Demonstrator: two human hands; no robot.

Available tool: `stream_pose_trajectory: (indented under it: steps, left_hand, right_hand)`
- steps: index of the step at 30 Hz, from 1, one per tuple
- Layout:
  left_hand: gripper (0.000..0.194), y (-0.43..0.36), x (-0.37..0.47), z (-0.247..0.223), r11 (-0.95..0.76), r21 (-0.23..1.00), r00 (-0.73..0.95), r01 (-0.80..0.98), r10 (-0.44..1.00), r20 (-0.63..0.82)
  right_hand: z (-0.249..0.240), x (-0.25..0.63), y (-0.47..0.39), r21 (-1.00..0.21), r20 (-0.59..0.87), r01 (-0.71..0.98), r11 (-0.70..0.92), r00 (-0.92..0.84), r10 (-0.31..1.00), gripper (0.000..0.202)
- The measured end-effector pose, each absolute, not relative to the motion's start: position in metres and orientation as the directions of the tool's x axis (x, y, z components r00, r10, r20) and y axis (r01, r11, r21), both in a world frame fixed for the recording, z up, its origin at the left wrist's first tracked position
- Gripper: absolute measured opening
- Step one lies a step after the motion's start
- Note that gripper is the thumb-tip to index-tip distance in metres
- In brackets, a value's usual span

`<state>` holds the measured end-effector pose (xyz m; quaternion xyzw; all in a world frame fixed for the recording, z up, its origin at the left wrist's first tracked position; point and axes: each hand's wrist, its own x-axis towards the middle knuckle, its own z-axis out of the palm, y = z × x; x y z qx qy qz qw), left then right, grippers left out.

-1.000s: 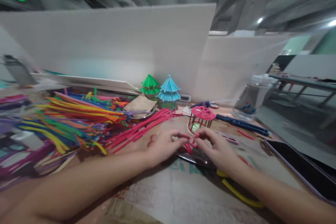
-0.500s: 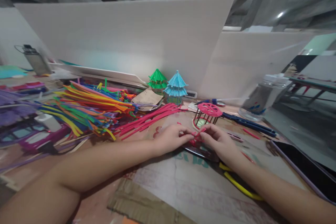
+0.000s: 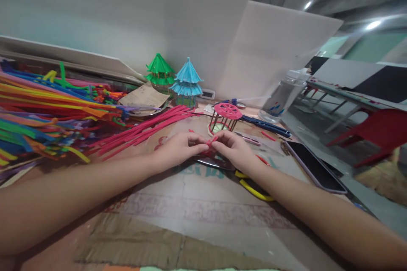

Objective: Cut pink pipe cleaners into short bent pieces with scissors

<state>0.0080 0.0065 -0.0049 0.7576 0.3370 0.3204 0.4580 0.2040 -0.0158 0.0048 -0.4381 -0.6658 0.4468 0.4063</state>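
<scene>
Red piece [image 3: 210, 142] is being held above a dark dish [image 3: 208, 162], its outline being partly hidden by the grips. It is being pinched by the left grip [image 3: 178, 149], nearly closed, and by the right grip [image 3: 235, 149], closed likewise just beside. Beyond, a pink wheel [image 3: 228, 111] is being held up by brown posts [image 3: 234, 125]. Pink strips [image 3: 149, 128] are being seen farther left.

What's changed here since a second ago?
The view swung right, bringing in a red chair. The left hand and right hand brought their fingertips closer together at a small pink piece; neither visibly let go. The green model and blue model stayed put.
</scene>
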Motion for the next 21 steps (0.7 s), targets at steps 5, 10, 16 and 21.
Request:
stream_pose_trajectory:
  steps: [5,10,16,21]
  left_hand:
    - [0.024,0.0063,0.0077,-0.0057,-0.368,0.899,0.593,0.236,0.788,0.166]
    - [0.028,0.0039,0.0074,-0.0041,-0.389,0.877,0.609,0.282,0.779,0.15]
    - [0.028,0.0031,0.0072,-0.0042,-0.403,0.867,0.596,0.293,0.786,0.164]
    - [0.028,0.0039,0.0074,-0.005,-0.366,0.885,0.594,0.289,0.793,0.135]
  right_hand:
    - [0.0048,0.2035,-0.0162,-0.949,0.143,0.226,0.219,-0.312,0.939,0.013]
    - [0.006,0.2024,-0.0187,-0.95,0.19,0.187,0.251,-0.292,0.937,0.012]
    - [0.0063,0.2051,-0.0168,-0.93,0.198,0.26,0.26,-0.243,0.95,0.015]
    - [0.0061,0.2042,-0.0174,-0.917,0.174,0.315,0.244,-0.233,0.957,0.014]
